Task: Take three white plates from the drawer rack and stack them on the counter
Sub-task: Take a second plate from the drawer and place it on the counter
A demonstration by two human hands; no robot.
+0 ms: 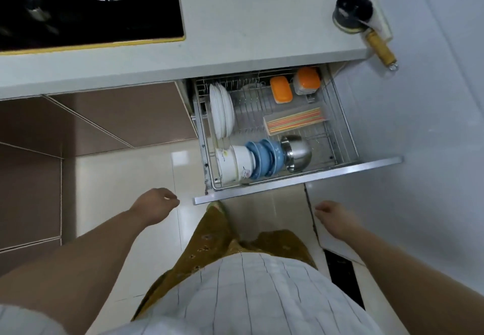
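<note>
Both hands, left [154,203] and right [336,216], loosely curled and empty, short of white plates [221,110] upright in the open drawer rack [340,125].

Wire drawer rack [337,114] holds upright white plates [222,110] (bowls [251,160] beside).

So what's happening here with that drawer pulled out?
A person stands at an open drawer rack under the counter. Both hands are empty: the left hand and the right hand hang low in front of the drawer, touching nothing. The white plates stand on edge at the rack's left side, none lifted out yet. Bowls and orange containers also sit in the rack. No plates are on the counter.
</note>
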